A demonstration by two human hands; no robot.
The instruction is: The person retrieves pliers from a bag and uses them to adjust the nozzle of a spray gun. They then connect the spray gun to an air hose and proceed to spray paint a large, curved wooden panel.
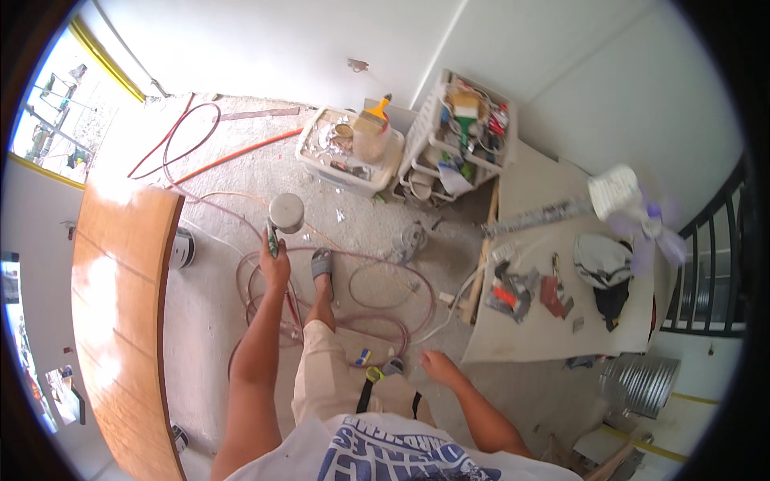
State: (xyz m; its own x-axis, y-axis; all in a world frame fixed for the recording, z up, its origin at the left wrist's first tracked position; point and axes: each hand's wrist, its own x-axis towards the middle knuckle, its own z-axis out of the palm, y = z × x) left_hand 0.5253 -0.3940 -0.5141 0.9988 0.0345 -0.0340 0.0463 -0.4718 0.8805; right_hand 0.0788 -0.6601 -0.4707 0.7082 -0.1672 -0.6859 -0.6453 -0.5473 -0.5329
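Observation:
My left hand (275, 264) grips the handle of a spray gun (273, 239) with a round pale cup (286, 212) on top, held over coiled hoses (378, 334) on the floor. A glossy orange-brown wooden panel (120, 321) lies raised to my left, with a paint can (181, 247) beside its inner edge. My right hand (439, 367) hangs at my right side with its fingers loosely curled and nothing visible in them, near the edge of a pale board (513, 345). My left foot in a grey sandal is among the hoses.
Ahead stand a tool tub (317, 160) and a crate rack (501, 144). A metal pot-like object (411, 239) is on the floor. At right are a purple fan (654, 224), a bag (601, 256), a railing (706, 264) and a coiled silver duct (642, 385).

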